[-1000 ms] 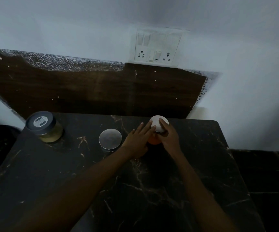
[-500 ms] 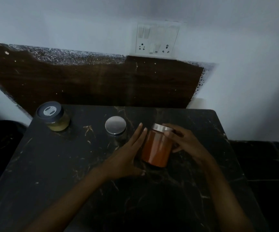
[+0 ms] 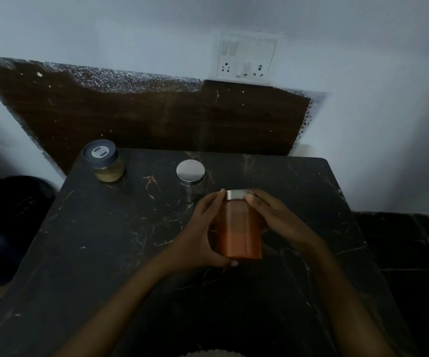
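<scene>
Over the dark marbled surface [image 3: 105,253], near its middle, I hold the orange jar [image 3: 237,235] tipped with its base toward me, rust-coloured powder showing through the clear wall. My left grip [image 3: 198,235] curls round the body; my right grip [image 3: 280,220] pinches the silver lid [image 3: 236,195] at the far end. I judge this the unscrewing step: next, twist the lid while the left braces.

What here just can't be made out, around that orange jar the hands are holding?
Head view only:
- Far side of the orange jar: hidden by the left hand and right hand wrapped round it.
- Label on the dark lid of the yellowish jar: too small and dim to read.
- Contents of the silver-lidded jar: glass too dark.
- Forearms: cut off by the bottom edge.
</scene>
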Demonstrator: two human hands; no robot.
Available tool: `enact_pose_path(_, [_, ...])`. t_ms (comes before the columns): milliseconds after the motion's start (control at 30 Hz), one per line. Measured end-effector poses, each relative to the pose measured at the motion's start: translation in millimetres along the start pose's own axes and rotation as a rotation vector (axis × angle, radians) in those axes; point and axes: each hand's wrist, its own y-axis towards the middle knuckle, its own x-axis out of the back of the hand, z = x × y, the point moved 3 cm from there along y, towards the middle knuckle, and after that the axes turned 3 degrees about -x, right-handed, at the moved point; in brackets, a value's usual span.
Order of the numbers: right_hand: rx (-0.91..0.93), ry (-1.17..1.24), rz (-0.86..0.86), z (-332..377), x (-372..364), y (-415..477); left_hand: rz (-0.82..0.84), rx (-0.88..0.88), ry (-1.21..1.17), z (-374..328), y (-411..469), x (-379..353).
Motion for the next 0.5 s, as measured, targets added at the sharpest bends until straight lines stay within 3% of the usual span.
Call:
enact_pose_path(100, [0.022, 0.082, 0.093, -7, -13, -11, -0.004, 0.013, -0.010, -1, -9, 5])
enact_pose_path(233, [0.040, 0.010, 0.286, -14, -20, -24, 0.023, 0.068, -0.032, 0, -19, 13])
enact_pose_path(500, [0.079, -0.144, 0.228, -8, -26, -32, 0.073, 0.135, -0.075, 0, -27, 17])
